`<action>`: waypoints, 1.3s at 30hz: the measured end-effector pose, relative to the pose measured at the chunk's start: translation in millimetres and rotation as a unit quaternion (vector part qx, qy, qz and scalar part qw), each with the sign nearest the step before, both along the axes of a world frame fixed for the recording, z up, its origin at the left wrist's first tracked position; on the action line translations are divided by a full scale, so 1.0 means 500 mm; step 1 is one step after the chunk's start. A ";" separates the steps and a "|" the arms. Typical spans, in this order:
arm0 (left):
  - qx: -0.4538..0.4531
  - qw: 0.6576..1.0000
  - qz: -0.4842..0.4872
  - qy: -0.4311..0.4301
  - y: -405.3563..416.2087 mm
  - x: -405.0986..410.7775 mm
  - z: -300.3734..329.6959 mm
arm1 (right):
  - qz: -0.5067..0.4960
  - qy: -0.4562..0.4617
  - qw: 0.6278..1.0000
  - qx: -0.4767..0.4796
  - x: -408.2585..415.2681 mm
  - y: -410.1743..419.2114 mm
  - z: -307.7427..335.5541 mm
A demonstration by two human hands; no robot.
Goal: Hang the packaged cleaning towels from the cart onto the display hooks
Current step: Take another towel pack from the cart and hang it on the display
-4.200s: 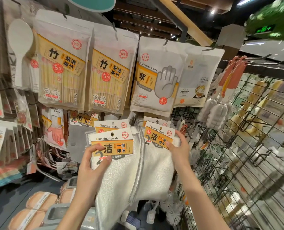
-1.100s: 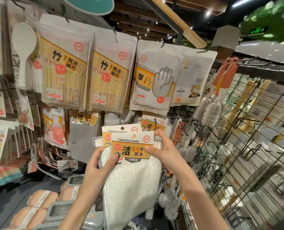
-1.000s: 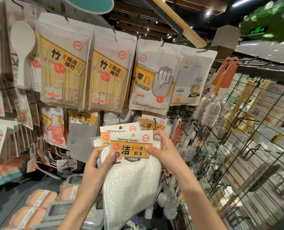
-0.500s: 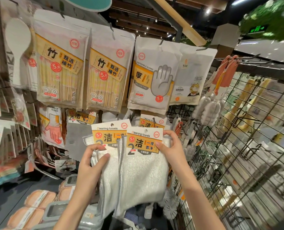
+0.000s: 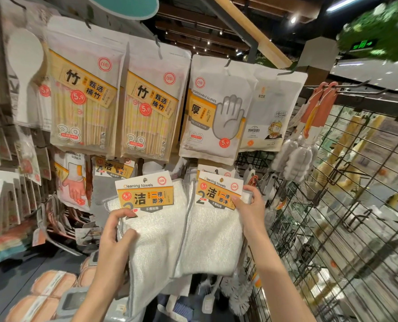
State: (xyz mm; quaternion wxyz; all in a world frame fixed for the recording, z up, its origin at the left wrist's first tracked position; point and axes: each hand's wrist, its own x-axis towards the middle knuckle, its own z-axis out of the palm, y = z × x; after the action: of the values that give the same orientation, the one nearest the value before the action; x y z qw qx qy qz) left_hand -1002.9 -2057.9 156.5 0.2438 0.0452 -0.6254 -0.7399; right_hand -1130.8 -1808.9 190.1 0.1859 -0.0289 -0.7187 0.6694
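Note:
Two white cleaning towel packs with orange header cards are held up side by side in front of the display. My left hand [image 5: 117,231] grips the left towel pack [image 5: 156,231] at its left edge, below the card. My right hand [image 5: 251,208] pinches the right towel pack [image 5: 213,235] at the lower right corner of its header card. Right behind that card another hung towel card [image 5: 213,171] shows. The hook under these cards is hidden by the packs.
Chopstick packs [image 5: 84,108] and disposable glove packs [image 5: 216,112] hang above. A grey cloth pack [image 5: 114,168] hangs to the left. A wire grid panel [image 5: 332,205] with bottle brushes [image 5: 295,159] stands at the right. Boxes [image 5: 47,293] lie on the shelf below.
The two packs, stacked in front of me a second ago, have been pulled apart sideways. The right pack has moved up and right toward the hung card.

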 end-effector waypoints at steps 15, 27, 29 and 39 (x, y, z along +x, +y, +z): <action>-0.029 0.999 0.005 0.013 0.011 -0.002 0.006 | -0.050 -0.003 0.997 0.060 -0.079 -0.016 -0.001; -0.049 0.999 0.009 0.008 0.017 -0.001 0.011 | -0.050 -0.006 0.995 0.091 -0.135 -0.033 -0.003; -0.048 0.999 0.011 0.003 0.016 -0.003 0.009 | -0.061 -0.009 0.994 0.095 -0.144 -0.036 -0.004; -0.049 0.999 0.007 0.011 0.021 0.002 0.018 | -0.013 -0.025 0.992 0.121 -0.138 -0.027 -0.009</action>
State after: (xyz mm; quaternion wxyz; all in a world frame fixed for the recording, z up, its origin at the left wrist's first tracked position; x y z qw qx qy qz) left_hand -1001.7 -2047.5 165.4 0.2572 0.0295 -0.6581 -0.7071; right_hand -1199.7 -1822.5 185.5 0.1790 -0.0320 -0.7981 0.5745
